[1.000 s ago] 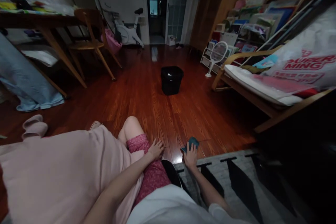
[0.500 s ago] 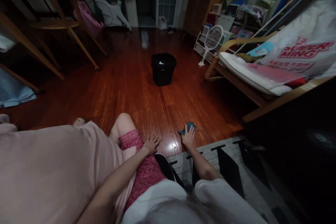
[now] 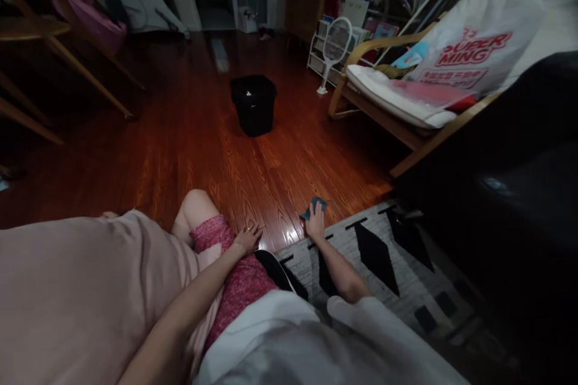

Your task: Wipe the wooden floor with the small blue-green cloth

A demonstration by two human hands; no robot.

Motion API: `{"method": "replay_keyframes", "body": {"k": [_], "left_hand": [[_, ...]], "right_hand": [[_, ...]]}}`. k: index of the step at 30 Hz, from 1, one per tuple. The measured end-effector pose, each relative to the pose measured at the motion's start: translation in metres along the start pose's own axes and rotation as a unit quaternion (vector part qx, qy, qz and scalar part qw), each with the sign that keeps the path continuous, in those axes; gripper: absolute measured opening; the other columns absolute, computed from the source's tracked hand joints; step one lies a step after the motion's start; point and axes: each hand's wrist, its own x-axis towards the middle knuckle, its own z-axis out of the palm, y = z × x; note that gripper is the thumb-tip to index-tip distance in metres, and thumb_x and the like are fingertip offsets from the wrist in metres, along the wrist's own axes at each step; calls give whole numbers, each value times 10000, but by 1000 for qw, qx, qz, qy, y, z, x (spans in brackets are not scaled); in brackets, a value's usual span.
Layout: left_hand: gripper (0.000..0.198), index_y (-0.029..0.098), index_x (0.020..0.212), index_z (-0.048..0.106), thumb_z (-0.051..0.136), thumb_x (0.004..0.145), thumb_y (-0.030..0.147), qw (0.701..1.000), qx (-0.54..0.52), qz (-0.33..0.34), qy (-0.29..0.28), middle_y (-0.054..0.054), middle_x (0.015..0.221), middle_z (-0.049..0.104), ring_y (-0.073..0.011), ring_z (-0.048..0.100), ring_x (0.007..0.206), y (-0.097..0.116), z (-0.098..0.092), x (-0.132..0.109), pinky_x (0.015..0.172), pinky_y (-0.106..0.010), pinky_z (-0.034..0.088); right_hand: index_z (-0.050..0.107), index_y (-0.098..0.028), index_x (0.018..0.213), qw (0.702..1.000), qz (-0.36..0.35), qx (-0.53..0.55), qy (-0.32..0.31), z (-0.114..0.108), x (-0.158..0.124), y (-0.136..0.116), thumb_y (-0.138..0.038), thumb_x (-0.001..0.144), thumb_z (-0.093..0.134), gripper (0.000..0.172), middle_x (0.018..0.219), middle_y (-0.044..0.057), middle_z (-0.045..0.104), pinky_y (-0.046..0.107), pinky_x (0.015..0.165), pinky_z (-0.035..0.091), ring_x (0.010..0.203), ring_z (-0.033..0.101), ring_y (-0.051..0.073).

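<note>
Cloth (image 3: 311,207) under right hand (image 3: 315,225) (flat), floor (image 3: 253,168)

A single head-worn view looks forward and down from just above the lap, across the glossy red-brown wooden floor (image 3: 189,138) toward the far doorway.

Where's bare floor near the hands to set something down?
Widest bare patch: the wood floor between the black bucket, the knee and the right hand on the blue cloth. A narrow strip lies between the left hand and right hand. The rug is bare right of the forearm. Crowded: armchair, shelves.
</note>
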Motion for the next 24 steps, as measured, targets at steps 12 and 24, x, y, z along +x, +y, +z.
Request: {"method": "replay_keyframes", "body": {"k": [12, 24], "left_hand": [[677, 248, 1556, 367, 558, 908, 291, 1000, 13, 14, -16, -133, 1663, 235, -316, 284, 1504, -5, 1, 3, 1201, -527, 257], [653, 245, 1556, 372, 515, 927, 343, 1000, 9, 14, -3, -138, 1657, 243, -316, 296, 1499, -1, -1, 3, 1183, -540, 294]], "right_hand": [[196, -168, 1611, 992, -113, -2, -49, 50, -76, -39, -229, 813, 592, 893, 1698, 134, 101, 461, 1244, 132, 1563, 83, 263], [119, 4, 1594, 981, 183, -11, 58, -34, 40, 25, -319, 917, 472, 829, 1647, 317, 104, 587, 1198, 171, 1541, 132, 385]]}}
